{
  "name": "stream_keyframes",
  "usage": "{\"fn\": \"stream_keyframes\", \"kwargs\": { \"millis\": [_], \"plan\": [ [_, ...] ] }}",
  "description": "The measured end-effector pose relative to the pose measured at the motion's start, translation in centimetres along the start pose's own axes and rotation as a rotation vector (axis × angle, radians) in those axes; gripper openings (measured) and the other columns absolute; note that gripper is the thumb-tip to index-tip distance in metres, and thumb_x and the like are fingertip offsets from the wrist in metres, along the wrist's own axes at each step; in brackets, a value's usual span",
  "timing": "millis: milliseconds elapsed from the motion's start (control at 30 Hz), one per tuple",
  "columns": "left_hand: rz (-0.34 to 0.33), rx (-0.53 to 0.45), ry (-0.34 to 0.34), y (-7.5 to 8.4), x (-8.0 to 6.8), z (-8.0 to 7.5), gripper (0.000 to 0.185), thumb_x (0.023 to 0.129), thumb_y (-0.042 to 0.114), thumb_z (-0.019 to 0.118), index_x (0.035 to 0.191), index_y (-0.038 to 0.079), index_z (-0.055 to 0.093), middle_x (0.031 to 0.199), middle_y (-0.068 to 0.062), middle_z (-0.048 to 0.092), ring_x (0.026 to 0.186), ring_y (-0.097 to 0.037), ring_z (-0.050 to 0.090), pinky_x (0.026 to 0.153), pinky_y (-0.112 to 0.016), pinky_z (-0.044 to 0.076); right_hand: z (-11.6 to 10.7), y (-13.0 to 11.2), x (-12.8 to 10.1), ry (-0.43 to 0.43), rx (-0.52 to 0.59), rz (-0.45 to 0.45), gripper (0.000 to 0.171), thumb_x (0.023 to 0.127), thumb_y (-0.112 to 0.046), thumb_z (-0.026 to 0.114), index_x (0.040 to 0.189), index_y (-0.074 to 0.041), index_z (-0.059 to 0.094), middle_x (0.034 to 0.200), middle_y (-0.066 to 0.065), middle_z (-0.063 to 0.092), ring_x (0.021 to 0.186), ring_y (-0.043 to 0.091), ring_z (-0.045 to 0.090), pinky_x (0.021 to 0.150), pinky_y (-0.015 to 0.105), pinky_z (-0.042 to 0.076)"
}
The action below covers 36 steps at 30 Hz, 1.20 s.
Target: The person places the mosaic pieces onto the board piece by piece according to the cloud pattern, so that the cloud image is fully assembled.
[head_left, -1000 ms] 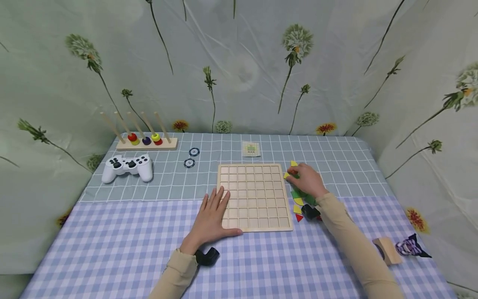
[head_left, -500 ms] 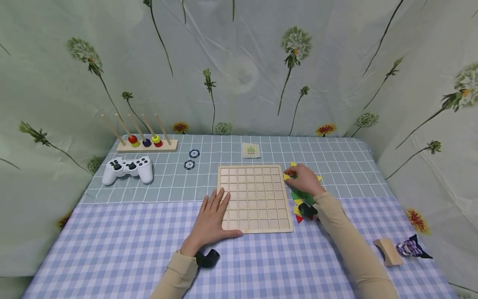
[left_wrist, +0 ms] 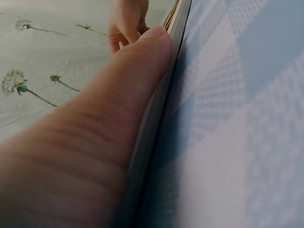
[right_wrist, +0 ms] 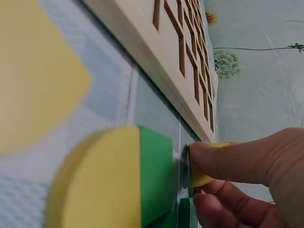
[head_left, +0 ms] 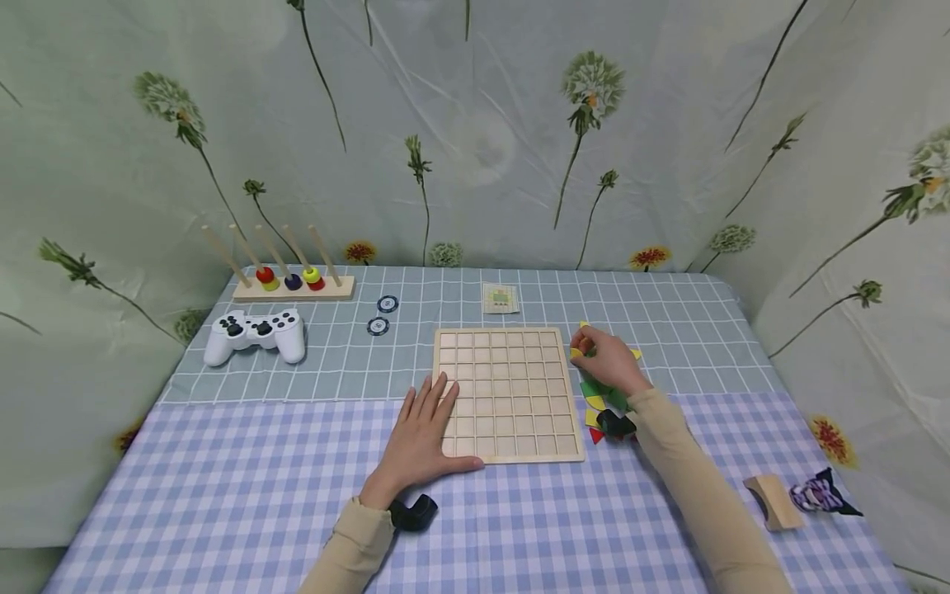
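A wooden grid board (head_left: 508,394) lies flat in the middle of the table, with empty cells. My left hand (head_left: 425,429) rests flat at its near left corner, fingers straight, and the thumb (left_wrist: 118,109) lies along the board's edge (left_wrist: 154,123). My right hand (head_left: 607,360) is just right of the board's far corner, over a pile of green, yellow and red pieces (head_left: 596,403). Its fingertips pinch a small yellow piece (head_left: 576,353) (right_wrist: 203,176). In the right wrist view a yellow-and-green piece (right_wrist: 118,183) lies close in front, beside the board (right_wrist: 180,52).
A white game controller (head_left: 256,330), a peg rack with coloured rings (head_left: 293,280) and two round chips (head_left: 382,313) sit at the far left. A small card (head_left: 500,298) lies behind the board. A wooden block (head_left: 772,499) and a striped cloth item (head_left: 816,493) are at the near right.
My right hand has shifted slightly back over the pile, and its fingertips now hold a yellow piece. The left hand has stayed put.
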<state>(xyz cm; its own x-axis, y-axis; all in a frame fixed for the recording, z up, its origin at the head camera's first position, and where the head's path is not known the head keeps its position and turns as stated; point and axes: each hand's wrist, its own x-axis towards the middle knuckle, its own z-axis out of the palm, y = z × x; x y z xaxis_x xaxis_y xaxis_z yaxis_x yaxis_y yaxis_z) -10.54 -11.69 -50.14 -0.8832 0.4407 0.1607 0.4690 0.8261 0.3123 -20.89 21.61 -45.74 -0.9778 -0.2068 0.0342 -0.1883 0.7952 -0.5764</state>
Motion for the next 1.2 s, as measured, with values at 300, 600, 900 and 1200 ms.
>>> {"fn": "stream_keyframes", "kwargs": {
  "millis": [300, 600, 900, 1200],
  "plan": [
    [-0.023, 0.005, -0.027, 0.1, 0.2, -0.1, 0.118, 0.068, 0.085, 0.05, 0.152, 0.009, 0.02, 0.157, -0.011, 0.01, 0.143, -0.029, 0.002, 0.114, -0.044, -0.001, 0.9, -2.7, 0.5, 0.091, 0.168, -0.072, 0.017, 0.089, -0.01, 0.067, 0.103, -0.002, 0.07, 0.096, 0.014, 0.063, 0.067, 0.022, 0.052, 0.058, 0.033, 0.042],
    [-0.03, 0.005, -0.041, 0.2, 0.3, -0.1, 0.117, 0.068, 0.084, 0.052, 0.152, 0.009, 0.02, 0.157, -0.01, 0.01, 0.143, -0.029, 0.002, 0.114, -0.044, -0.001, 4.2, -6.6, 3.1, 0.018, 0.232, -0.094, 0.015, 0.08, -0.022, 0.079, 0.083, -0.01, 0.07, 0.077, 0.0, 0.064, 0.059, 0.016, 0.048, 0.054, 0.029, 0.039],
    [-0.035, 0.012, -0.045, 0.2, 0.2, -0.1, 0.117, 0.067, 0.085, 0.052, 0.152, 0.01, 0.02, 0.158, -0.01, 0.01, 0.143, -0.029, 0.002, 0.114, -0.044, -0.001, 6.2, -8.7, 4.2, -0.036, 0.22, -0.115, 0.01, 0.086, -0.019, 0.072, 0.09, -0.01, 0.074, 0.089, 0.002, 0.067, 0.064, 0.017, 0.05, 0.059, 0.031, 0.043],
    [-0.027, 0.012, -0.032, 0.1, 0.1, -0.1, 0.117, 0.068, 0.084, 0.053, 0.152, 0.01, 0.021, 0.157, -0.01, 0.01, 0.143, -0.029, 0.002, 0.114, -0.044, 0.0, 7.0, -9.1, 4.7, -0.096, 0.158, -0.135, 0.009, 0.088, -0.02, 0.07, 0.091, -0.013, 0.074, 0.086, -0.002, 0.067, 0.068, 0.014, 0.053, 0.063, 0.03, 0.044]
  ]
}}
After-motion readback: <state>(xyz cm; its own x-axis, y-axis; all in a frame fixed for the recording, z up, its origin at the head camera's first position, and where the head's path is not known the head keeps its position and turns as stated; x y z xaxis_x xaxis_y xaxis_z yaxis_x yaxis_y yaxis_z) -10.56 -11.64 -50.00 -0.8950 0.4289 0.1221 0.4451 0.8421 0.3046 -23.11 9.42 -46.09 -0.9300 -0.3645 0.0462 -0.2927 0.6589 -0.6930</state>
